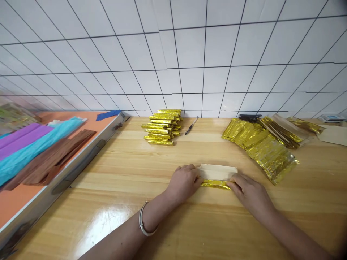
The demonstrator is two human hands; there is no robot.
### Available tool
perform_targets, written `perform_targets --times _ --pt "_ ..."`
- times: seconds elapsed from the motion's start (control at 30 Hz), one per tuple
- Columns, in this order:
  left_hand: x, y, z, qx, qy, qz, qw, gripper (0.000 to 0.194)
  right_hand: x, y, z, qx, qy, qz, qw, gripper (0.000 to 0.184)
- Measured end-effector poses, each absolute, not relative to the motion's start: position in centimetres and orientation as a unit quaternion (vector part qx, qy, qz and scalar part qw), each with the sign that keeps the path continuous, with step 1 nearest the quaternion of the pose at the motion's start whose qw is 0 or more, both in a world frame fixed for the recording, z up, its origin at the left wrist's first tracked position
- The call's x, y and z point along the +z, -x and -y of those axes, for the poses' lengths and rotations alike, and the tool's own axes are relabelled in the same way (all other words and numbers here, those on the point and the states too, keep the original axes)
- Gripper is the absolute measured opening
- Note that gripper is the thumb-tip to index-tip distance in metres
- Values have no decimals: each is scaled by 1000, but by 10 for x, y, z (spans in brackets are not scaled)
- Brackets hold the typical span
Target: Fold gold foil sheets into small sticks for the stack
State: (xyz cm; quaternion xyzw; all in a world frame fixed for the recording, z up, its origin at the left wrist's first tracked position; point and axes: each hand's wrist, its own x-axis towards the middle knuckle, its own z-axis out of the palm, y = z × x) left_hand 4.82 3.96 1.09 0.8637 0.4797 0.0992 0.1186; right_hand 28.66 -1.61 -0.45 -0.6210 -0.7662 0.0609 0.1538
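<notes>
We are facing a white tiled wall (pixel 222 43), its dark lines running above the desk (pixel 119 224), whose pale, striped wood grain is spreading below. At our left an orange surface (pixel 8 206) with a raised metallic edge is bearing long crinkled strips: turquoise (pixel 40 148), brown (pixel 59 155) and purple (pixel 24 139). On our right a fan of gold foil sheets (pixel 260 148) is lying across the wood, its pieces overlapping. Just behind its right part, a stack of pale and gold sheets (pixel 284 130) is leaning over.

Front and centre, our left hand (pixel 184 182) and right hand (pixel 251 193) are working at opposite ends of a pale sheet with a gold strip (pixel 218 172). The sheet is lying between them on the desk, gold along its near edge. Left fingers are closing on its left end; right fingers are pinching the near right corner, thumb and fingertips together.

Beyond the hands, gold foil rolls (pixel 162 127) are sitting in a pile near the wall. A blue scrap (pixel 107 115) is resting at the orange surface's far edge. A bangle (pixel 141 220) is circling our left wrist. A pen (pixel 191 126) is lying just right of the rolls, slanting.
</notes>
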Motion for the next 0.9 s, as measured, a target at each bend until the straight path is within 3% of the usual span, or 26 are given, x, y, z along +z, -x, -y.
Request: perform_targets --times 0.23,0.33,0.5,0.77,0.9 --pt "15 -50 -33 91 -881 -461 49 12 0 -288 14 91 614 769 152 8" --pt "21 -52 -27 81 -921 -381 17 9 1 -287 14 91 617 766 152 7" --pt "22 -59 -11 75 -965 -249 21 26 -1 -287 15 83 620 767 141 9" --pt "4 -63 11 65 -953 -296 15 40 1 -286 15 99 633 758 124 9" --pt "3 -66 13 75 -948 -311 12 37 -1 -287 14 106 634 757 119 9"
